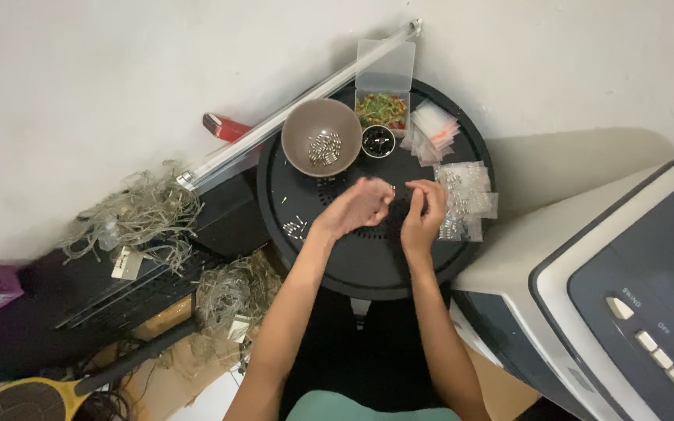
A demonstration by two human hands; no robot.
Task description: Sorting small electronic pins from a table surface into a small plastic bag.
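Observation:
My left hand (356, 209) hovers palm-down over the round black tray (368, 265), fingers bunched near a small part I cannot make out. My right hand (423, 212) is just beside it, fingertips pinched close to the left hand's fingers; what it holds is too small to tell. A brown bowl (322, 137) with small silvery parts sits at the tray's far left. A little black cup (377, 142) of dark bits stands next to it. Several small silvery parts (294, 228) lie loose on the tray left of my left hand.
A clear plastic box (382, 105) of green and red pieces, empty small zip bags (432, 129) and filled bags (466, 199) lie at the tray's back and right. A long tube lamp (290, 113) leans on the wall. A grey-white appliance (587, 288) stands at right. Tangled wire (142, 218) lies left.

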